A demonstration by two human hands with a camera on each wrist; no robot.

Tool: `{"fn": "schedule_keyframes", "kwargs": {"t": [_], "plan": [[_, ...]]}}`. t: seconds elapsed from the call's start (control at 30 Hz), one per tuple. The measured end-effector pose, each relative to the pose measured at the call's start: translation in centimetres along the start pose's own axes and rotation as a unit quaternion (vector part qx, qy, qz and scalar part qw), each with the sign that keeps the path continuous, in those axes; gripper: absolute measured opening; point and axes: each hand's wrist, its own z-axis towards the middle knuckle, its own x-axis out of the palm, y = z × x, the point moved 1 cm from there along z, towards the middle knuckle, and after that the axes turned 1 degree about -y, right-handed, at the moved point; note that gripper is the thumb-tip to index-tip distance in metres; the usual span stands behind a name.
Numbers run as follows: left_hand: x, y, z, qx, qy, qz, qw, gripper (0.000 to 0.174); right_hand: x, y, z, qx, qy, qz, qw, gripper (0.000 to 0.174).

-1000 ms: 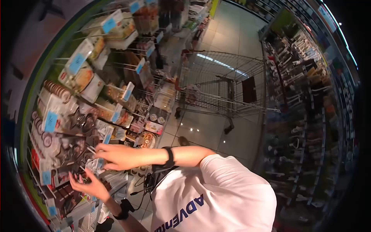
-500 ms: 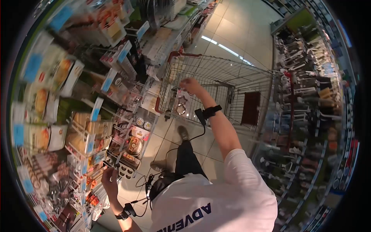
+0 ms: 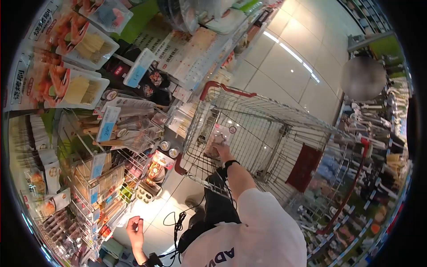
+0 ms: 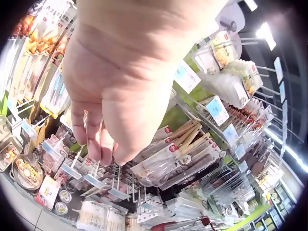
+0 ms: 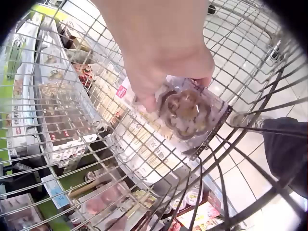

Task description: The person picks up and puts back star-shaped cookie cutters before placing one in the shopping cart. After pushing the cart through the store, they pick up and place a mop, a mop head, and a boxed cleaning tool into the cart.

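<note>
My right hand (image 3: 218, 150) (image 5: 166, 77) reaches down inside a wire shopping cart (image 3: 262, 133) and grips a clear plastic packet (image 5: 190, 113) with brown ring-shaped pieces in it; the packet (image 3: 216, 139) hangs just above the cart's mesh floor. My left hand (image 3: 134, 226) (image 4: 103, 96) hangs low beside the shelf rack, fingers loosely curled, holding nothing. The cart has a red handle (image 3: 227, 89) and a red flap (image 3: 304, 167) at its far end.
A rack of hanging kitchen goods with blue price tags (image 3: 106, 124) fills the left side. More packed shelves (image 3: 382, 178) line the right. A tiled aisle floor (image 3: 284, 66) runs ahead. Cables (image 3: 178, 220) dangle at my waist. A person's blurred head (image 3: 363, 78) shows far off.
My right hand carried the packet from the rack over the cart rim and down into the basket. My left hand left the hooks and dropped to my side. My view swung toward the cart.
</note>
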Motion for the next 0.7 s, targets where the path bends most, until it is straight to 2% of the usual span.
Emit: {"fn": "schedule_keyframes", "kwargs": {"t": [0.03, 0.1, 0.13, 0.2, 0.23, 0.3, 0.33, 0.37, 0.43, 0.47, 0.5, 0.57, 0.6, 0.63, 0.7], "plan": [[0.1, -0.1, 0.0, -0.004, -0.012, -0.003, 1.0, 0.011, 0.4, 0.7, -0.2, -0.003, 0.012, -0.004, 1.0, 0.052], [0.5, -0.9, 0.0, -0.002, -0.009, 0.015, 1.0, 0.011, 0.1, 5.7, -3.5, 0.13, -0.124, -0.107, 0.978, 0.049], [0.9, -1.3, -0.1, -0.002, -0.02, 0.01, 1.0, 0.011, 0.2, 7.5, -4.3, 0.122, -0.115, -0.111, 0.98, 0.049], [1.4, -2.1, 0.1, 0.004, -0.011, 0.035, 0.999, 0.012, -0.1, 8.7, -5.2, 0.134, -0.156, -0.154, 0.966, 0.075], [1.7, -2.6, 0.2, 0.006, -0.017, 0.03, 0.999, 0.012, 0.1, 8.8, -5.1, 0.126, -0.152, -0.156, 0.968, 0.075], [2.4, -3.2, 0.2, 0.011, -0.006, 0.037, 0.999, 0.013, 0.7, 7.6, -3.0, 0.107, -0.16, -0.131, 0.973, 0.056], [2.6, -3.2, 0.2, 0.014, -0.018, 0.028, 0.999, 0.013, -0.2, 8.0, -2.4, 0.144, -0.087, -0.144, 0.975, 0.067], [2.6, -3.1, 0.3, 0.025, -0.011, 0.03, 0.999, 0.013, -0.3, 7.6, -1.4, 0.131, -0.079, -0.148, 0.977, 0.067], [2.4, -2.3, -0.1, 0.031, -0.019, 0.028, 0.999, 0.014, 0.4, 5.5, 0.3, 0.156, -0.124, -0.19, 0.961, 0.078], [2.3, -1.7, -0.1, 0.037, -0.021, 0.031, 0.999, 0.014, 0.2, 8.1, -1.4, 0.187, -0.139, -0.204, 0.951, 0.087], [2.3, -1.3, -0.2, 0.043, -0.022, 0.033, 0.998, 0.014, -0.2, 9.8, -3.0, 0.18, -0.13, -0.21, 0.952, 0.087], [2.4, -0.7, -1.1, 0.014, -0.045, 0.001, 0.999, 0.014, -1.5, 12.0, -4.1, 0.137, -0.013, -0.242, 0.96, 0.073], [2.3, -0.2, -1.5, 0.024, -0.032, 0.011, 0.999, 0.015, -1.8, 8.4, -1.2, 0.046, 0.047, -0.327, 0.943, 0.064], [2.1, 0.5, -2.1, 0.031, -0.025, 0.021, 0.999, 0.015, -2.5, 3.5, 1.9, -0.05, 0.11, -0.405, 0.906, 0.054], [1.7, 2.0, -2.9, 0.014, -0.015, 0.019, 1.0, 0.017, -3.2, 3.0, 2.5, -0.32, 0.201, -0.412, 0.829, 0.039]]}}
